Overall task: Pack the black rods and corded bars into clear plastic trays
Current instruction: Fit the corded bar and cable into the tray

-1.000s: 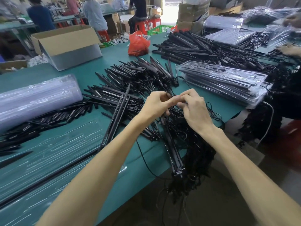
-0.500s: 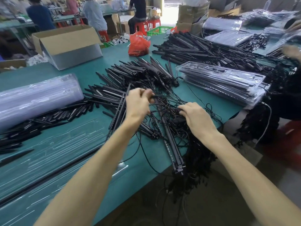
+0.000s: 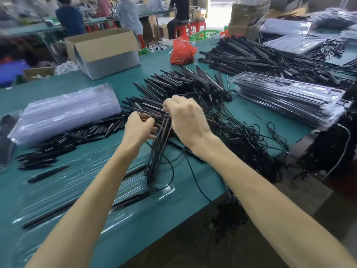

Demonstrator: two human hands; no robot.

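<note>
Both hands meet over the upper end of a bundle of black corded bars [image 3: 157, 151] that slants down toward the table's front edge. My left hand [image 3: 138, 127] grips the top of the bundle and its cord. My right hand [image 3: 188, 118] pinches the cord just above it. The bundle's lower end rests on a clear plastic tray [image 3: 63, 190] lying flat at front left, which holds a few black rods. A heap of loose corded bars [image 3: 181, 84] lies behind my hands. Short black rods [image 3: 67, 138] lie to the left.
A roll of stacked clear trays [image 3: 65, 111] lies at left. Filled trays [image 3: 289, 97] are stacked at right, with tangled cords [image 3: 247, 138] spilling over the table edge. An open cardboard box [image 3: 104, 51] and a red bag [image 3: 182, 51] stand farther back. People work at distant tables.
My hands separated, then came together again farther left. A bundle of bars was lifted from the heap and now stands tilted over the front tray, held at its top.
</note>
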